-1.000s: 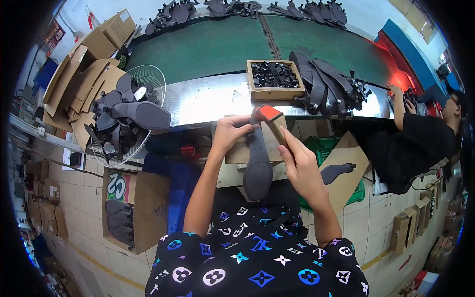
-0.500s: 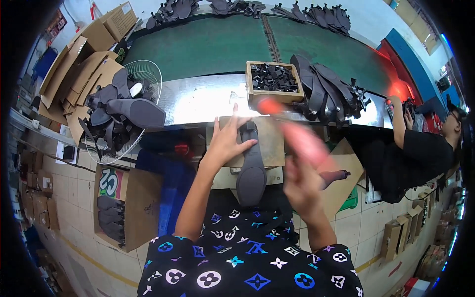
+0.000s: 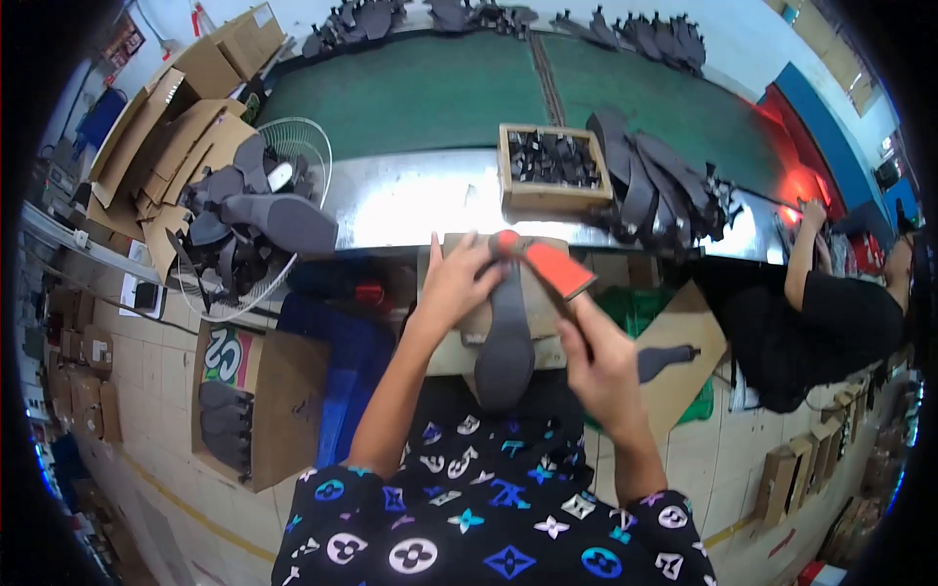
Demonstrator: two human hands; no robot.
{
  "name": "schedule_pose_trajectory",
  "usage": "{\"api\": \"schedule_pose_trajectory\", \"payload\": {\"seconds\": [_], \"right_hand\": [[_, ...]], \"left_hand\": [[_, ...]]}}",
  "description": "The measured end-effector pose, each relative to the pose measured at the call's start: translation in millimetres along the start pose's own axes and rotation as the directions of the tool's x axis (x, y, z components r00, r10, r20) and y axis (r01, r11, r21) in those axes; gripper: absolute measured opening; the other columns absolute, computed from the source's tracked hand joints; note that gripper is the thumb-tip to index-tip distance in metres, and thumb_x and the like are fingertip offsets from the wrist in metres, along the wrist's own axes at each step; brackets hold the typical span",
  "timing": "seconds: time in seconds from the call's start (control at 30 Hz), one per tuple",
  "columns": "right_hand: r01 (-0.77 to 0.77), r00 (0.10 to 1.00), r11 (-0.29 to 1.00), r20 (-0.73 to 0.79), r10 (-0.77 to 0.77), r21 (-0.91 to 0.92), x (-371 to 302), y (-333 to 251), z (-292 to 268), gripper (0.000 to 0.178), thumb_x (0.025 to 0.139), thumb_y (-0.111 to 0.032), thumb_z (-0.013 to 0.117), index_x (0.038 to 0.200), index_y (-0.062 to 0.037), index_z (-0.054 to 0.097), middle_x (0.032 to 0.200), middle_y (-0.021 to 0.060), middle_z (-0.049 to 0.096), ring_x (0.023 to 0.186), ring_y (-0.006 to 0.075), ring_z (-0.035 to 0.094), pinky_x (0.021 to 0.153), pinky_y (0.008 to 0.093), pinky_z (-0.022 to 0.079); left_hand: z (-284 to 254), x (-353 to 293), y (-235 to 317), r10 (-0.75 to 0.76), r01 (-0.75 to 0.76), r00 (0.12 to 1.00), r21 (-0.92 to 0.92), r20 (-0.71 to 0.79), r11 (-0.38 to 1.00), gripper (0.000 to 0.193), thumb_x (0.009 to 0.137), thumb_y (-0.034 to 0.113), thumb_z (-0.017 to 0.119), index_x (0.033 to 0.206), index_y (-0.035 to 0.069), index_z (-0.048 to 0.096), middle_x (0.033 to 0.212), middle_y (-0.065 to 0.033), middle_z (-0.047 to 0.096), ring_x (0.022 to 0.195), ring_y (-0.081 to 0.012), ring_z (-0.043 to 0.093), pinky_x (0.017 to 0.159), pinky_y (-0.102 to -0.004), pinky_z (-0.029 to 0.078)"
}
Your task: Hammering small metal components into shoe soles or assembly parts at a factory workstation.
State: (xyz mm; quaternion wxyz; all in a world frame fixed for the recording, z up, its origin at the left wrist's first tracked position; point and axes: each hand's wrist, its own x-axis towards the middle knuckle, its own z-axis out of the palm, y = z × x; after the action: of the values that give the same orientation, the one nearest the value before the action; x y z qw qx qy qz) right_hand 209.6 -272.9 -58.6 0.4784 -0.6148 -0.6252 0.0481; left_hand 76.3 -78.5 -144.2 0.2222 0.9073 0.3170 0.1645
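Observation:
A dark grey shoe sole (image 3: 506, 337) lies lengthwise in front of me, its broad toe end toward my body. Its narrow heel end rests on a board-topped work block (image 3: 549, 311). My left hand (image 3: 457, 283) steadies that heel end, thumb against the sole and some fingers stretched out on the board. My right hand (image 3: 604, 363) is closed around the handle of a red-orange hammer (image 3: 559, 270). The hammer's round end is over the heel end, close to my left fingertips. It hides the heel, and I cannot tell whether it touches.
A wooden box (image 3: 555, 198) of small black pieces stands on the metal bench edge, beside stacked soles (image 3: 653, 186). A green conveyor (image 3: 410, 103) runs behind. More soles lie on a fan (image 3: 278, 223) at left, above an open carton (image 3: 283, 405). A person (image 3: 831, 303) works at right.
The hammer has swung from a blur at the right of the block to over the heel end. My left fingers have drawn in toward the heel. The view has shifted slightly.

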Motion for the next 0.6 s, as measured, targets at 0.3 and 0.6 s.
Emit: {"api": "schedule_pose_trajectory", "payload": {"seconds": [0.3, 0.6], "right_hand": [[0.113, 0.976, 0.914, 0.216, -0.028, -0.389, 11, 40, 8, 0.043, 0.091, -0.010, 0.066, 0.133, -0.0026, 0.057, 0.090, 0.0139, 0.063, 0.069, 0.0298, 0.062, 0.062, 0.0352, 0.050], [0.011, 0.812, 0.828, 0.478, -0.335, 0.561, 13, 12, -19, 0.035, 0.089, -0.027, 0.068, 0.109, 0.0023, 0.069, 0.105, 0.0154, 0.068, 0.094, 0.0289, 0.065, 0.085, 0.0393, 0.049]], "left_hand": [[-56, -90, 84, 0.121, 0.105, 0.965, -0.763, 0.234, 0.638, 0.020, 0.095, 0.015, 0.062, 0.100, -0.004, 0.068, 0.083, -0.0110, 0.059, 0.082, -0.0192, 0.064, 0.074, -0.0324, 0.047], [-83, -125, 111, 0.273, 0.282, 0.888, -0.906, 0.371, 0.316, 0.030, 0.101, 0.022, 0.058, 0.092, -0.004, 0.070, 0.096, -0.0113, 0.063, 0.092, -0.0180, 0.063, 0.082, -0.0295, 0.046]]}}
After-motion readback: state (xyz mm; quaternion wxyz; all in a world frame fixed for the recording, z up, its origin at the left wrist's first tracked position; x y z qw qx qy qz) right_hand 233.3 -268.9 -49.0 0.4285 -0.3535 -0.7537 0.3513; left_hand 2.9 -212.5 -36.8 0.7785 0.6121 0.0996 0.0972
